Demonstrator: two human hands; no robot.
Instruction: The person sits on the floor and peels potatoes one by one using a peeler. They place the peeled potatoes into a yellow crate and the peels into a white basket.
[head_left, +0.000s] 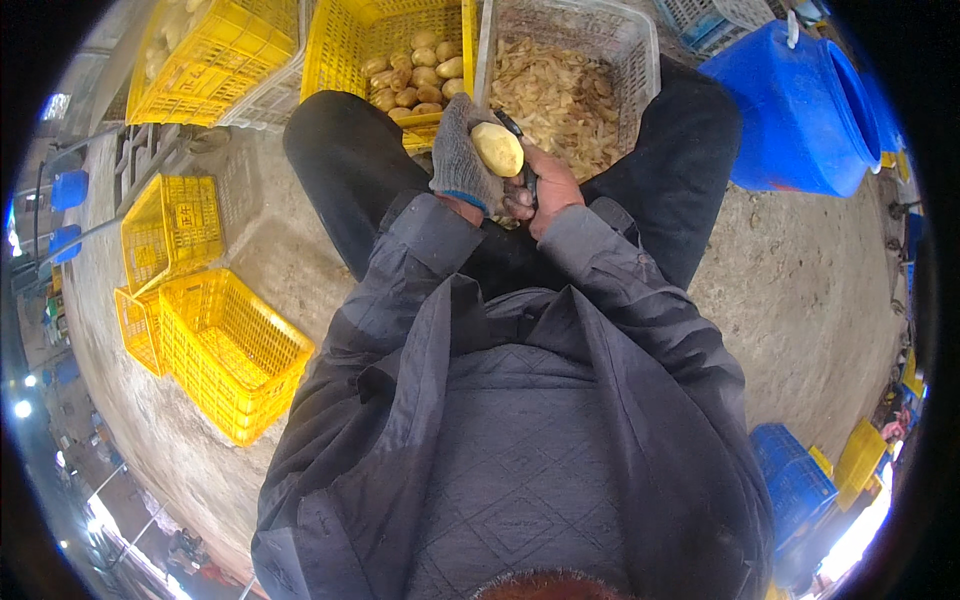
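A grey knitted glove covers my left hand (459, 154), which grips a pale, mostly peeled potato (498, 150). My bare right hand (551, 184) is closed around a black-handled peeler (510, 122) whose head lies against the potato's upper right side; its blade is too small to make out. Both hands are held together between my knees. Ahead to the left, a yellow plastic crate (336, 45) holds several unpeeled potatoes (424, 75). Beside it on the right, a whitish plastic crate (645, 45) contains a heap of potato peelings (555, 94).
A blue plastic barrel (780, 112) lies by my right knee. At the upper left, a yellow crate (240, 64) of pale potatoes rests on a white crate (274, 101). More yellow crates (236, 352) stand on the concrete floor (289, 232) to my left. A blue crate (791, 480) is behind right.
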